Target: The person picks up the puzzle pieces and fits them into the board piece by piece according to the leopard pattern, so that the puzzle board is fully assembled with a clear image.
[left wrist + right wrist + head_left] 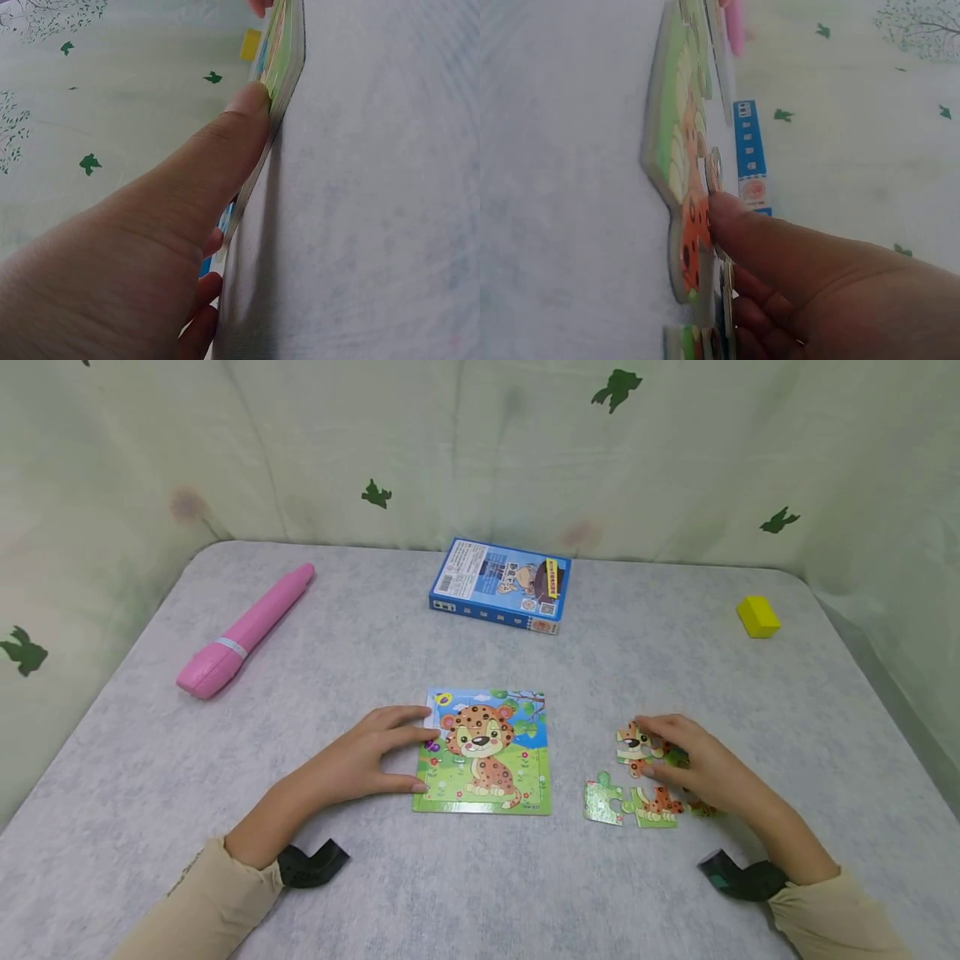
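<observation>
A square leopard picture puzzle board (491,760) lies flat on the table in the head view. My left hand (367,756) rests at its left side with spread fingers, the thumb on the lower left corner and the fingertips along the upper left edge. To the right, my right hand (701,760) pinches a jigsaw puzzle piece (632,742) with a leopard face, thumb below and index finger above. Loose pieces lie around it, among them a green piece (602,800) and a leopard-body piece (658,808). Others are partly hidden under the right hand.
Behind the board lies a blue printed box (498,585). A pink closed umbrella-like object (247,639) with a pale band lies at the left, and a yellow block (758,617) at the far right. A pale curtain (480,452) hangs behind the grey table (480,885).
</observation>
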`<state>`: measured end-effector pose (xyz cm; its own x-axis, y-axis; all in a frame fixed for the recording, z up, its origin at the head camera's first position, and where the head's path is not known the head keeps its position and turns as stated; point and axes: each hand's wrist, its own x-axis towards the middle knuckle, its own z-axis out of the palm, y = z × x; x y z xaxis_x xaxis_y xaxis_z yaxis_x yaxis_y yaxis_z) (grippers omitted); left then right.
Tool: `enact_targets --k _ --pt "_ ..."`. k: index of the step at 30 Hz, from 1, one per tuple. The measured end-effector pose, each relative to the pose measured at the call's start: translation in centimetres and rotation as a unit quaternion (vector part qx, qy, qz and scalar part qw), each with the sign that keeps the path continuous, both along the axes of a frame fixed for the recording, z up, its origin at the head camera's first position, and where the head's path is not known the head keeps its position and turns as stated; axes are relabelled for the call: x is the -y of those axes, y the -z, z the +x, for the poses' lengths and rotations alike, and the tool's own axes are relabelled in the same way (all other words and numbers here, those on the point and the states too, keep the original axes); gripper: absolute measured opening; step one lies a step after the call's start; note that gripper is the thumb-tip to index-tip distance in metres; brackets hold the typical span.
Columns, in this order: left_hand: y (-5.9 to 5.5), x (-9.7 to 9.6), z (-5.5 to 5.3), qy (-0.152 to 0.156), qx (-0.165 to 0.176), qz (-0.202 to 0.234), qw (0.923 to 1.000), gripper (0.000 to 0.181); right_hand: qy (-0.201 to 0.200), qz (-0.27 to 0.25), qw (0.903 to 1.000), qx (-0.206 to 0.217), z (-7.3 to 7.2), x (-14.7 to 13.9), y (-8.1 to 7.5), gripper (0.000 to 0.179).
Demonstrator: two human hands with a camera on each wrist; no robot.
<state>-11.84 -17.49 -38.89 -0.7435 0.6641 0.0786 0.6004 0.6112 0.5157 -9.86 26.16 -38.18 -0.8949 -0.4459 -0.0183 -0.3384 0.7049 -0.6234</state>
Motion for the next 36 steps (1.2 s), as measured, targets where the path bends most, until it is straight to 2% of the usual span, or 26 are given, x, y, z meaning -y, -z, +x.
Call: enact_targets --k 7,12,18,23,29,36 --pt "0.1 0.0 0.0 0.0 0.001 0.002 1.0 0.064 0.005 -0.001 0.9994 -0.033 0.1 0.4 0.3 0.051" --pt "0.0 0.0 0.0 0.002 0.0 -0.006 1.0 0.063 0.011 -0.016 0.9978 -0.064 0.3 1.4 -0.4 0.051" --pt "-0.2 -0.4 0.4 -0.001 -0.014 -0.033 0.9994 0.065 -0.003 -0.051 0.9936 -0.101 0.4 4.3 -2.1 0.053" --pt "-0.5 -1.2 1.0 -0.001 -0.005 -0.05 0.9988 0.073 -0.04 -0.073 0.9893 -0.12 0.0 7.4 -3.0 0.056" --pt "-0.6 -1.8 1.4 -0.003 0.004 -0.054 0.9985 0.078 -0.088 -0.091 0.9857 -0.111 -0.5 11.0 -3.0 0.057" --pt "-0.4 -1.9 1.6 0.008 -0.033 -0.059 0.9977 0.081 -0.11 -0.041 0.9911 -0.063 -1.1 14.0 -0.9 0.058"
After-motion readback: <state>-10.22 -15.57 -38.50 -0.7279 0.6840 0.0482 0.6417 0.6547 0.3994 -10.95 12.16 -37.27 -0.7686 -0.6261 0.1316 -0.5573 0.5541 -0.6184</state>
